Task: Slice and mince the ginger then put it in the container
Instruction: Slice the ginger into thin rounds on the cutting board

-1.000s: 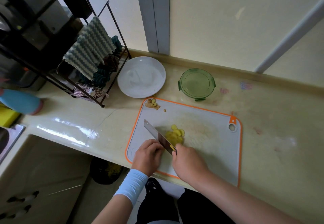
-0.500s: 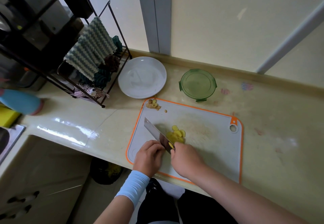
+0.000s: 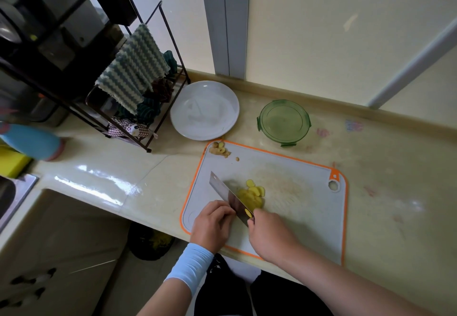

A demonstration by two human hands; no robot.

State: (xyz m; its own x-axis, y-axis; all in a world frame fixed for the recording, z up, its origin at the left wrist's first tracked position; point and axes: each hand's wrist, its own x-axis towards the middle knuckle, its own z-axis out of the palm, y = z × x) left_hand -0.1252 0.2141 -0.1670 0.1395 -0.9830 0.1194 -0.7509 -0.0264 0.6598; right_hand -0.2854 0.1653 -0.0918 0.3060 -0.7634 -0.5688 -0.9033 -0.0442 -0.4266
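Note:
A white cutting board with an orange rim point(image 3: 296, 221) lies at the counter's front edge. My right hand point(image 3: 269, 234) grips the handle of a cleaver point(image 3: 226, 193), whose blade points away to the left. My left hand point(image 3: 212, 224) sits just left of the blade, fingers curled with the knuckles against it. The ginger piece under them is hidden. A pile of yellow ginger slices point(image 3: 252, 193) lies right of the blade, and one slice sticks to the blade near the handle. A round green container point(image 3: 284, 120) stands behind the board.
Ginger peel scraps point(image 3: 218, 148) lie in the board's far left corner. A white plate point(image 3: 205, 110) sits behind it, beside a black wire rack point(image 3: 158, 107) hung with striped cloths. A blue bottle point(image 3: 29, 141) and a sink edge point(image 3: 14, 192) are at the far left.
Both hands and the cleaver stay at the same spot on the board, with only small shifts. The pile of slices looks unchanged.

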